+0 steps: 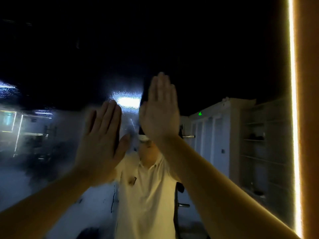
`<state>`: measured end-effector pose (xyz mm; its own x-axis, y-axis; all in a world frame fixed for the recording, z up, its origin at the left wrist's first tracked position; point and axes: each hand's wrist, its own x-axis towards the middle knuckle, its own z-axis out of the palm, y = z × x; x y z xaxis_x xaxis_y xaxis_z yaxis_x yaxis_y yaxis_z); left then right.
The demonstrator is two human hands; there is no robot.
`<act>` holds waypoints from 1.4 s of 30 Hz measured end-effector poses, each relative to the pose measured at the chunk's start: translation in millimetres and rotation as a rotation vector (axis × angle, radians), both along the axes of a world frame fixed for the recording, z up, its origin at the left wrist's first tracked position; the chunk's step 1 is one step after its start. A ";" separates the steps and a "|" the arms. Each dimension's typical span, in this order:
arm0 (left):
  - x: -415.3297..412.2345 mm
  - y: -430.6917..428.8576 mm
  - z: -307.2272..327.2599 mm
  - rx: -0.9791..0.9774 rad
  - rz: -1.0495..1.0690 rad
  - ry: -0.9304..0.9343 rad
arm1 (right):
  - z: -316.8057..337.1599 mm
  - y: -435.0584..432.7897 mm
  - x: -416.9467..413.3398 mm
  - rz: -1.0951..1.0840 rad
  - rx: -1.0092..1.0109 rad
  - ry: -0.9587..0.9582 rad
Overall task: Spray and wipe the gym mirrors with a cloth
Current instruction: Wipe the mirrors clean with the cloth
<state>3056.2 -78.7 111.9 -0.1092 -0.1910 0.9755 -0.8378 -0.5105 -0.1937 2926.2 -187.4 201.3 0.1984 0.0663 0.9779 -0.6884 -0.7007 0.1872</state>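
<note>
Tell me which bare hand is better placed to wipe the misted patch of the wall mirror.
Probably left: the open left hand is in front of the misted glass of the mirror; the open right hand is higher. Both hold nothing.

No legible text, brand or number found. A green lit sign (200, 113) shows reflected in the mirror (215, 66) above the white lockers (214, 135), but its symbol is unreadable. A dark badge (132, 180) on the reflected white shirt (148, 195) is too blurred to read.

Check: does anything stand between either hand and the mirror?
Nothing visible does. The left hand and right hand, both bare and flat, are raised before the misted mirror; whether they touch the glass cannot be told.
</note>
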 end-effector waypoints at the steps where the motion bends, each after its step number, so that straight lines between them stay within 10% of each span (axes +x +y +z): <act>1: 1.3 -0.7 -1.0 0.006 0.010 0.003 | -0.3 9.3 10.2 0.002 -0.028 0.061; 6: -0.6 0.0 -2.6 0.027 0.001 0.019 | -3.2 0.3 -4.0 -0.014 -0.128 0.202; 19: -6.9 -0.7 -1.6 0.025 -0.027 0.038 | -29.6 -89.7 -111.3 0.054 0.242 -0.275; 33: 1.8 -1.1 0.0 0.002 -0.021 0.020 | -14.3 11.6 3.7 0.058 -0.135 0.334; 42: 8.4 -2.3 1.9 0.055 -0.048 0.039 | -39.7 -69.6 -88.5 0.063 0.201 -0.206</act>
